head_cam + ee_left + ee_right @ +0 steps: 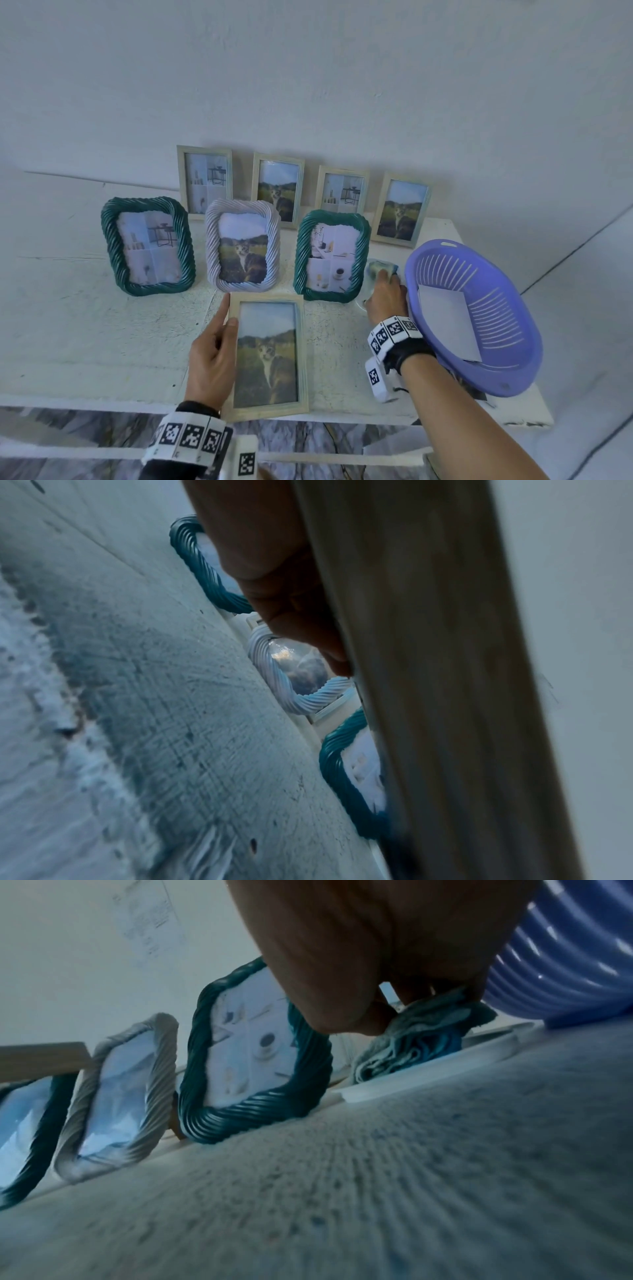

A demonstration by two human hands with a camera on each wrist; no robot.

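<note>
Our left hand (210,356) holds a pale wooden picture frame with a cat photo (269,353) by its left side. The thumb is curled over the front rim, and one finger lies straight along the edge. The frame is at the front edge of the white desk (85,325), just in front of a white twisted frame (242,245), with its face toward us.

Our right hand (385,298) is farther back, close to a purple plastic basket (507,308). Its fingers are curled around a blue and grey soft cloth (411,1039) and pinch it in a bunch. The cloth seems to sit on a white round plate (428,1074), but the hand hides most of it, so we are not sure.

We think the frame is light and stiff. Its front looks like glass, so it may be slippery and easy to break. The best place to hold it is the wooden rim, not the glass. The cloth is soft and floppy, so a bunched grip in the middle should work well for wiping.
</note>
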